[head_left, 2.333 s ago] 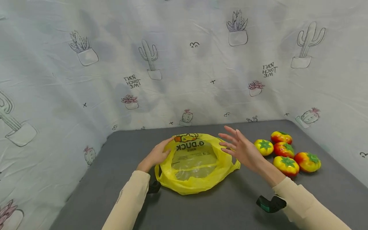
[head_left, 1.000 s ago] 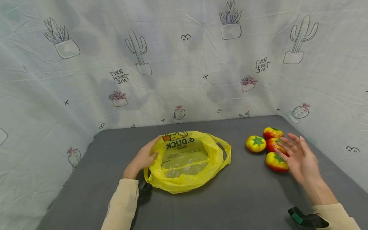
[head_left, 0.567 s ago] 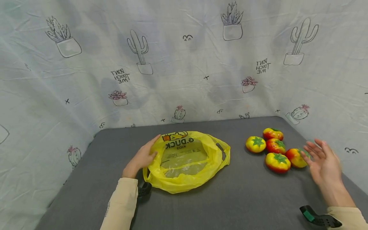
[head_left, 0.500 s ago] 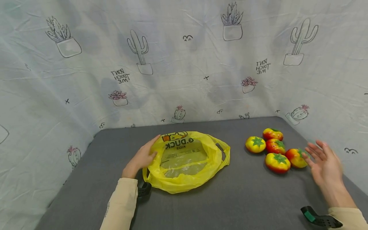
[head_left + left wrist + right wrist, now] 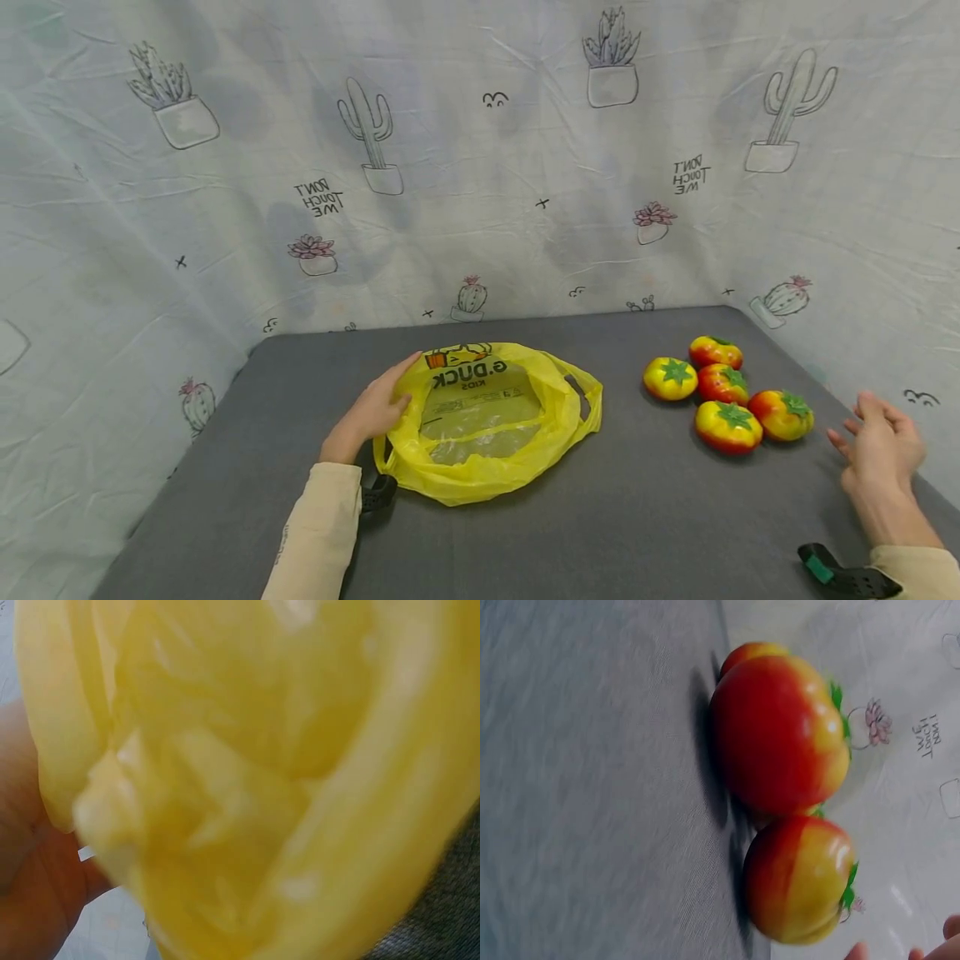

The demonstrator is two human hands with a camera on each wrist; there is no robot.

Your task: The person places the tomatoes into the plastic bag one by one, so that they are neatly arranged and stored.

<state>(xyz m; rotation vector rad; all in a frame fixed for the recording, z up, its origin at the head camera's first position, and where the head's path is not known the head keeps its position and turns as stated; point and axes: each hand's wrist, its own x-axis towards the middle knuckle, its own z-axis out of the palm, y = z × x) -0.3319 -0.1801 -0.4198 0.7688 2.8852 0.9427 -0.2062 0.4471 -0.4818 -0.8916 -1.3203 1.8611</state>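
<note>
A yellow plastic bag [image 5: 570,400] printed "G.DUCK KIDS" stands in the middle of the table, its mouth spread wide, with a clear film inside. My left hand [image 5: 372,410] holds the bag's left side, the thumb over the near face and the fingers along the far one; the fingertips are hidden. In the left wrist view the bag [image 5: 225,787] covers most of that hand [image 5: 37,855]. My right hand [image 5: 883,450] hovers at the right edge, loosely bent and holding nothing. It is nearest to the rightmost red-and-yellow tomato [image 5: 782,415], but apart from it.
Several more glossy tomatoes with green star-shaped tops, such as the front one [image 5: 729,428] and the left one [image 5: 670,379], sit close together right of the bag. Grey cloth covers the table [image 5: 600,533]. A patterned white curtain [image 5: 450,167] rises behind and at both sides.
My right hand has moved from beside the bag, past the tomatoes, to the far right, and its fingers have turned inward. The left hand has stayed at the bag.
</note>
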